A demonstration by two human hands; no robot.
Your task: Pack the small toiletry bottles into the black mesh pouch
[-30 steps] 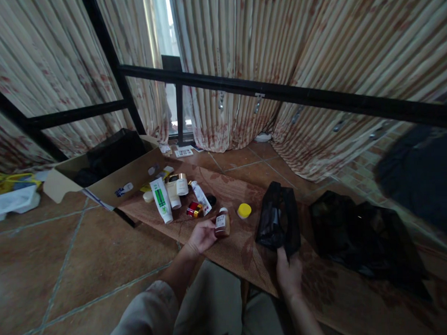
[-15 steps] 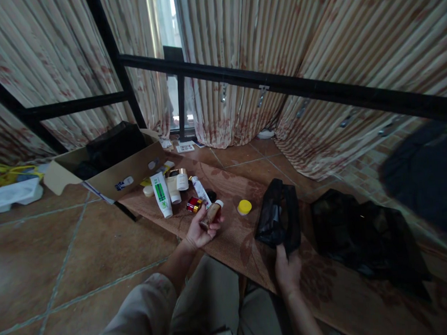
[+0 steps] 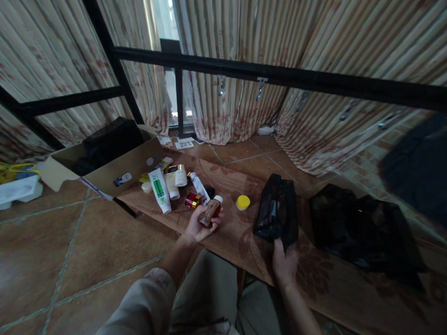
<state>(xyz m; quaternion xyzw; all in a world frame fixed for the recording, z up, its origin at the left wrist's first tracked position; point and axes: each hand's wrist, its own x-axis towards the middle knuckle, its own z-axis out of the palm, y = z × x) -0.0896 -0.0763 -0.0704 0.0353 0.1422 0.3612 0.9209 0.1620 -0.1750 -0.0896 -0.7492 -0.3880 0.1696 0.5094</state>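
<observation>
A small brown bottle with a white cap (image 3: pixel 211 212) lies tilted in my left hand (image 3: pixel 200 227), its fingers wrapped round it. My right hand (image 3: pixel 284 263) grips the near edge of a black mesh pouch (image 3: pixel 269 210), which stands on the cloth-covered bench (image 3: pixel 231 238). Between the hands sits a jar with a yellow lid (image 3: pixel 243 202). Just beyond my left hand are a red jar with a gold band (image 3: pixel 192 200) and a slim white tube (image 3: pixel 199 187). Further left lie a white and green tube (image 3: pixel 159 191), a cream tube (image 3: pixel 172 185) and a white jar with a gold lid (image 3: pixel 180 176).
An open cardboard box (image 3: pixel 110 179) holding a black bag (image 3: pixel 114 139) stands at the bench's left end. More black mesh bags (image 3: pixel 361 231) lie to the right. A black metal rail (image 3: pixel 234 69) crosses in front of the curtains (image 3: pixel 239 108).
The brown bottle has turned slightly in my left hand, showing more of its side. My right hand keeps its grip on the pouch. The whole view has shifted a little.
</observation>
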